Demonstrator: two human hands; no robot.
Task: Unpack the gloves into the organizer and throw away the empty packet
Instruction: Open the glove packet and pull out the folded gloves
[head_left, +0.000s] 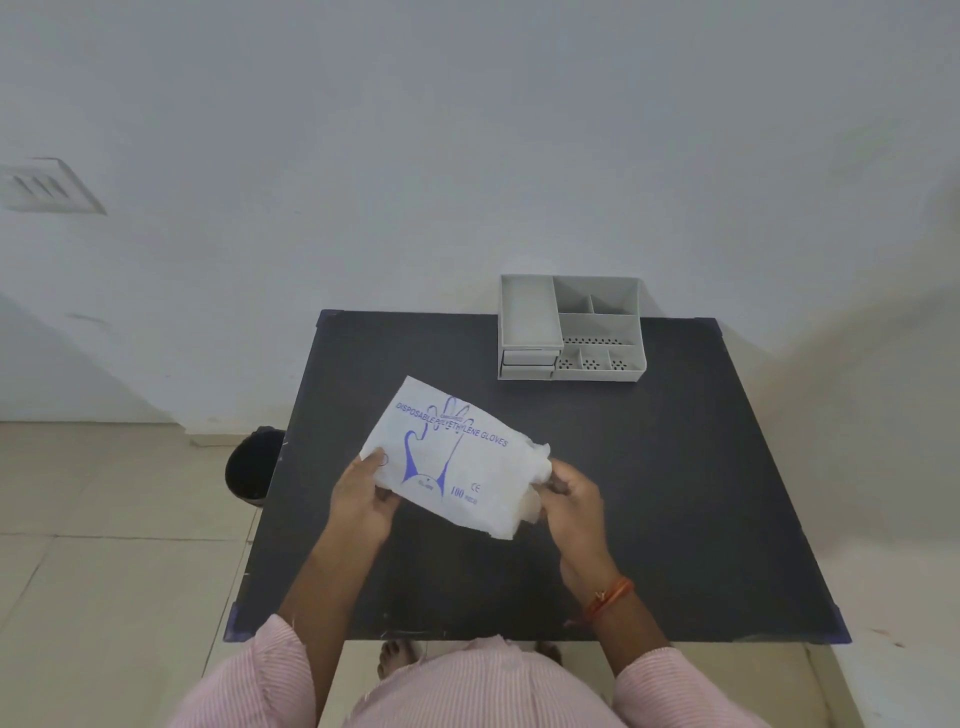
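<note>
A white plastic packet of gloves with blue printing is held above the middle of the black table. My left hand grips its lower left corner. My right hand pinches the crumpled right end, where thin white glove material bunches out. The grey organizer stands at the table's far edge with several empty compartments and small drawers at its left front.
A dark round bin stands on the tiled floor just left of the table. A white wall rises right behind the table and the organizer. My feet show under the near edge.
</note>
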